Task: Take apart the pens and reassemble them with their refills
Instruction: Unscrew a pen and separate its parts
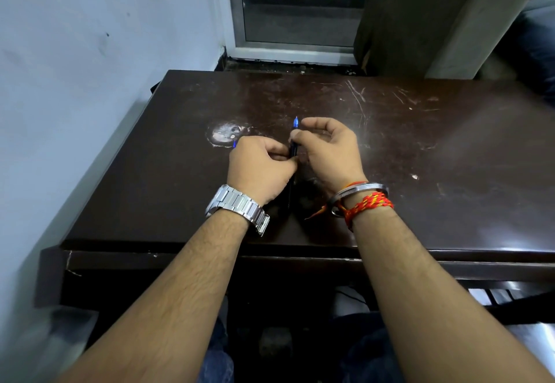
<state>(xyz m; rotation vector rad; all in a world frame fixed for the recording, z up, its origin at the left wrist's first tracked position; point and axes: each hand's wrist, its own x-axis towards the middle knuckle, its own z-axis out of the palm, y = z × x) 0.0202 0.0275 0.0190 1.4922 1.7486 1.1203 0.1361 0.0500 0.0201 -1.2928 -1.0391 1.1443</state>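
2 hands work a pen over the table's middle.
Left hand (259, 166) and right hand (329, 150) both pinch the dark, blue-tipped pen (293, 145) above the table (420, 157).

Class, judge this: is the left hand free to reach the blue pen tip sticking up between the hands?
Probably yes: the blue tip stands bare above both hands, and the left hand already pinches that pen lower down.

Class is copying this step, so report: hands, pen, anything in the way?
Left hand and right hand both pinching one dark pen, blue tip up. Second blue tip behind left hand. Table otherwise bare.
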